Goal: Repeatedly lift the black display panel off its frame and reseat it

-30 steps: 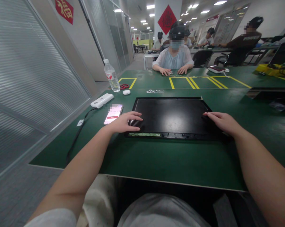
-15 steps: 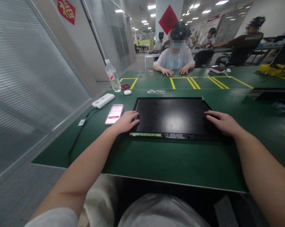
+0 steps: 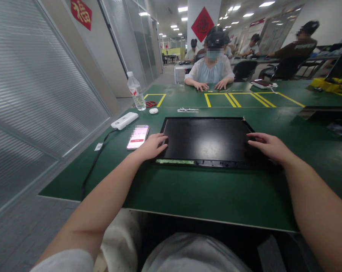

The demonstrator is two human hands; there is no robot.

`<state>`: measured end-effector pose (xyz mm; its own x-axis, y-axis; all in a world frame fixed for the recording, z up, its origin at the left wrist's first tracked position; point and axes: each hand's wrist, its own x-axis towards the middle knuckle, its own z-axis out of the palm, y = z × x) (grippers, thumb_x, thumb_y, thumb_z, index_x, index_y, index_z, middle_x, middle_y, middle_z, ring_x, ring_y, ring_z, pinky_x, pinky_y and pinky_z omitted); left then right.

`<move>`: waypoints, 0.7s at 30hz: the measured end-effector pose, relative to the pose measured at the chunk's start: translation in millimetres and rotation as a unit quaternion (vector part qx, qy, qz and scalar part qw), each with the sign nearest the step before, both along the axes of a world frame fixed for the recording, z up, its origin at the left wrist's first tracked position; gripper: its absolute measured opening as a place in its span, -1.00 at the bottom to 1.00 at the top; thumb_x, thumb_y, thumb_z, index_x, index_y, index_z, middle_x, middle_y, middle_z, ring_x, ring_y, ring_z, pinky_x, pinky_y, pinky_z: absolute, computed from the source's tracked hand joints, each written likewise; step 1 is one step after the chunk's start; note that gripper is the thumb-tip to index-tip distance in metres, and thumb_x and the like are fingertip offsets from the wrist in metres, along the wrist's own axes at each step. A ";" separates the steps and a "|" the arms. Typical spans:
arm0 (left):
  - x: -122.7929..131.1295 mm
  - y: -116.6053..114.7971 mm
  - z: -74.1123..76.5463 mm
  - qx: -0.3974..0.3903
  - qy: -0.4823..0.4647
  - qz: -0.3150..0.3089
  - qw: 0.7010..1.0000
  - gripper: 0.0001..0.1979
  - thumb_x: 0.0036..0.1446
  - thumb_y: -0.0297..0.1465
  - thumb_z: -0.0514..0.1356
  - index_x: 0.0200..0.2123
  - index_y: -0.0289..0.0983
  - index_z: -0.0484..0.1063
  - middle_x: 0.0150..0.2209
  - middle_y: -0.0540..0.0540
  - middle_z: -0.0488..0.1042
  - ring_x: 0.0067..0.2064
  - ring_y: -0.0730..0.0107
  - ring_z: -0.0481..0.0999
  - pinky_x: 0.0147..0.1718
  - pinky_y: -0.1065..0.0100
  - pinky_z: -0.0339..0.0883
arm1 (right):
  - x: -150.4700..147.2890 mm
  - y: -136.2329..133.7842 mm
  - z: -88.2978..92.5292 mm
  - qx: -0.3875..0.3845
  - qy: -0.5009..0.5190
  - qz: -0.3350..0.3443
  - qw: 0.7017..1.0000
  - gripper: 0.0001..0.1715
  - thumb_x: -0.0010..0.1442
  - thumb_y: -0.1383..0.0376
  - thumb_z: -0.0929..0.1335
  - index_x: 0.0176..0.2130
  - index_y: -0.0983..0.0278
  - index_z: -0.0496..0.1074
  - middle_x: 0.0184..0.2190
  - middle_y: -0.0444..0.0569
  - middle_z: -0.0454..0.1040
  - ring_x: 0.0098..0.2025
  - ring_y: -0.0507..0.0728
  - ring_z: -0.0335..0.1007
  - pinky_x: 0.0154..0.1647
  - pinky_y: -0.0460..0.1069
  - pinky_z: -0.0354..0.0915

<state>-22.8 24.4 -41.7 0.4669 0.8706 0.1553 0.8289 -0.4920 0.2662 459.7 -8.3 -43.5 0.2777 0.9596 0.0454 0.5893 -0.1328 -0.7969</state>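
Observation:
A black flat screen panel lies face up on the green table, a green strip along the left part of its near edge. My left hand rests at the panel's left edge with the fingers stretched out over the frame. On the opposite side, my right hand lies at the right edge, fingers extended onto the rim and not wrapped around it. Just left of my left hand is a phone with a lit screen.
Around the left side stand a water bottle, a white power bank with a black cable, a small white case and red scissors. Small white pieces lie behind the panel. Across the table a person sits with both hands down.
Both of my hands stay at the panel's edges. The whole view has shifted very slightly.

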 end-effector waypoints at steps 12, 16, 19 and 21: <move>1.0 -0.9 0.0 -0.009 -0.034 -0.001 0.999 -0.49 0.31 -0.23 0.11 0.21 -0.36 0.48 0.28 -0.39 0.39 0.30 -0.12 0.40 0.31 -0.05 0.24 | 1.3 1.1 6.1 0.057 0.092 0.006 0.994 -0.60 -0.11 0.17 0.44 -0.21 0.18 0.59 -0.08 0.05 0.63 0.10 0.25 0.49 0.28 0.15 0.30; 1.9 -0.9 0.7 -0.007 -0.038 0.022 0.999 -0.47 0.31 -0.26 0.12 0.26 -0.37 0.43 0.33 -0.38 0.32 0.34 -0.07 0.36 0.35 0.00 0.19 | 1.2 -0.5 4.2 0.061 0.044 0.003 0.997 -0.58 -0.08 0.12 0.44 -0.18 0.18 0.61 -0.09 0.03 0.63 0.05 0.24 0.50 0.20 0.14 0.35; 3.9 -0.4 0.4 0.003 -0.037 0.064 0.997 -0.46 0.31 -0.31 0.11 0.30 -0.40 0.36 0.35 -0.41 0.28 0.38 -0.07 0.30 0.37 -0.01 0.13 | 2.2 -1.0 2.3 0.059 -0.028 -0.032 0.997 -0.53 -0.03 0.11 0.42 -0.12 0.20 0.63 -0.16 0.03 0.64 -0.08 0.22 0.52 0.05 0.13 0.40; 5.4 -0.3 -0.5 0.007 -0.034 0.095 0.995 -0.45 0.30 -0.33 0.13 0.30 -0.43 0.34 0.35 -0.45 0.29 0.39 -0.12 0.28 0.37 -0.05 0.12 | 3.8 -0.7 1.6 0.057 -0.087 -0.055 0.993 -0.50 0.01 0.10 0.39 -0.08 0.22 0.64 -0.24 0.02 0.63 -0.21 0.19 0.51 -0.07 0.12 0.41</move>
<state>-17.4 24.1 -42.2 0.2825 0.9397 0.1928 0.8876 -0.3323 0.3189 463.5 -9.0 -41.8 0.3597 0.9093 0.2093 0.7065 -0.1188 -0.6977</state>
